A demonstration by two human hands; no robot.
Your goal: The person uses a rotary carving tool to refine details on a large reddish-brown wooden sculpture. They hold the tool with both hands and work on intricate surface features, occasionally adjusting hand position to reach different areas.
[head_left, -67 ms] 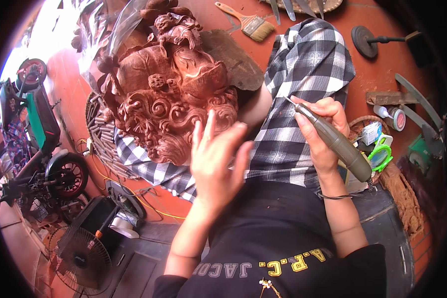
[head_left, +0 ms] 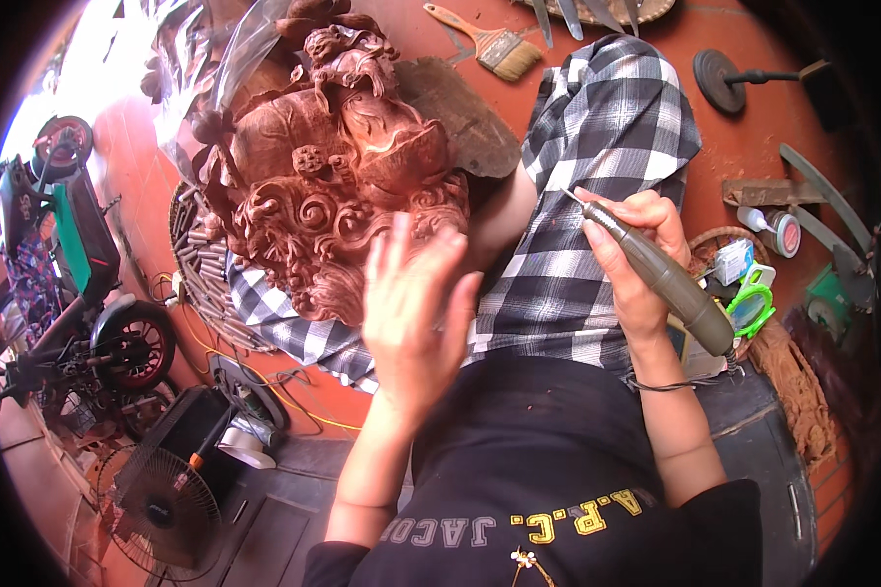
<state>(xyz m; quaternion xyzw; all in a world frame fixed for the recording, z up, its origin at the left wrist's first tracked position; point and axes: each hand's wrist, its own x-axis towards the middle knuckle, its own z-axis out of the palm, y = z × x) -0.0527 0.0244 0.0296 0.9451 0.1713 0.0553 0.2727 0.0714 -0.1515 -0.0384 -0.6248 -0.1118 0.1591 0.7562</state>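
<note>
A reddish-brown carved wooden sculpture [head_left: 303,176], full of swirls and small figures, rests at my left knee. My left hand [head_left: 416,303] is at its lower right edge with fingers stretched out and somewhat blurred; whether the fingertips touch the wood I cannot tell. Nothing is held in it. My right hand [head_left: 641,254] grips an olive-grey rotary carving tool [head_left: 666,284] above my right thigh. The tool's thin bit points up and left, away from the sculpture's surface, and its cable hangs by my wrist.
Carving tools [head_left: 210,274] fill a round basket on the left, near a fan [head_left: 162,509] and a motorbike [head_left: 78,264]. A paintbrush [head_left: 489,44] lies on the tiled floor ahead. On the right are green goggles [head_left: 751,310], a small jar [head_left: 783,235] and a round-based stand [head_left: 722,83].
My left hand has shifted slightly to the left across the sculpture's lower edge, fingers still spread. My right hand and the carving tool stay in place.
</note>
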